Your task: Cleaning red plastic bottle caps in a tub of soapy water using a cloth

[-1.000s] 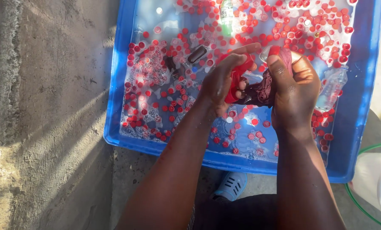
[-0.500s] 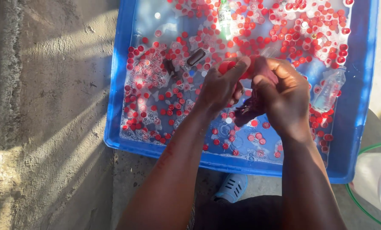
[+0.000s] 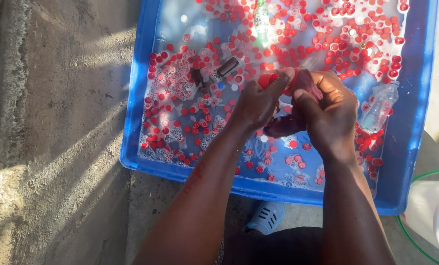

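A blue plastic tub [image 3: 410, 147] holds soapy water with several floating red bottle caps [image 3: 327, 29]. Over its middle, my left hand [image 3: 256, 103] pinches a red bottle cap [image 3: 267, 80] between thumb and fingers. My right hand [image 3: 327, 113] is closed around a dark maroon cloth [image 3: 284, 126], pressed against the cap. Both hands touch each other just above the water.
A clear plastic bottle [image 3: 378, 110] floats at the tub's right side and a green-labelled bottle [image 3: 261, 19] at the top. A dark cylindrical piece [image 3: 227, 66] floats left of my hands. Rough concrete ground [image 3: 57, 147] lies left; a white container [image 3: 432, 216] stands at bottom right; a grey shoe [image 3: 267, 218] shows below.
The hands have closed tighter together and shifted slightly, the cloth now wrapped more inside my right hand while the left thumb presses the red cap.
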